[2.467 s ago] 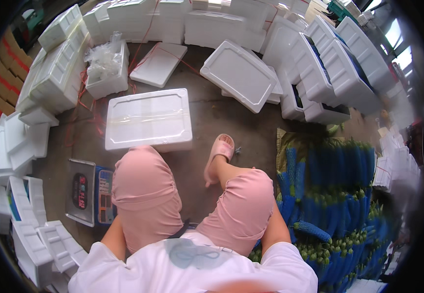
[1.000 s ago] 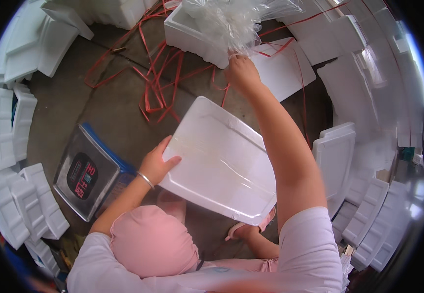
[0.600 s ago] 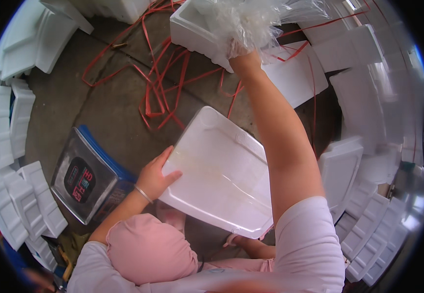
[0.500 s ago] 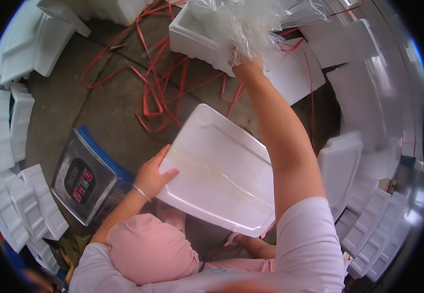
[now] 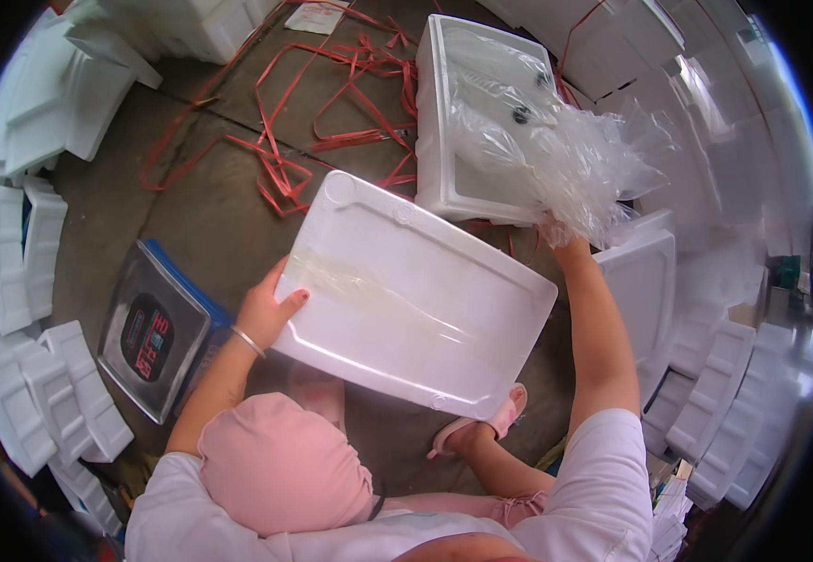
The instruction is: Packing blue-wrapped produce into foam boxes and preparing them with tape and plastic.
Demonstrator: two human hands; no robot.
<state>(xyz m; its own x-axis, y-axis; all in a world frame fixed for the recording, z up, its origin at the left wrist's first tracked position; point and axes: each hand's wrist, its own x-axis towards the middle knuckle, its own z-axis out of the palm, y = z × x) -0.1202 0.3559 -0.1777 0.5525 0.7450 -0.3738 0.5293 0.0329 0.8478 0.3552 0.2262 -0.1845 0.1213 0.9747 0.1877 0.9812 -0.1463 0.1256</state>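
My left hand (image 5: 266,307) grips the left edge of a white foam lid (image 5: 416,300), its thumb over the face. The lid is held at a slant over my legs, with a strip of clear tape across it. Beyond it stands an open white foam box (image 5: 433,140). A crumpled clear plastic bag (image 5: 575,169) lines the box and spills over its right side. My right hand (image 5: 558,232) is closed on the bag at the box's near right corner, its fingers partly hidden by the film. Small dark spots show through the plastic; I cannot tell what they are.
Red strapping (image 5: 271,164) lies tangled on the floor left of the box. A blue box-shaped thing with a shiny grey top (image 5: 158,342) stands at my left. White foam boxes and lids (image 5: 83,389) are stacked along both sides. My foot in a pink slipper (image 5: 453,436) is below the lid.
My right hand has moved right and nearer with the bag, and the plastic now lies over the box's right side. The lid has shifted slightly left and more of the box shows.
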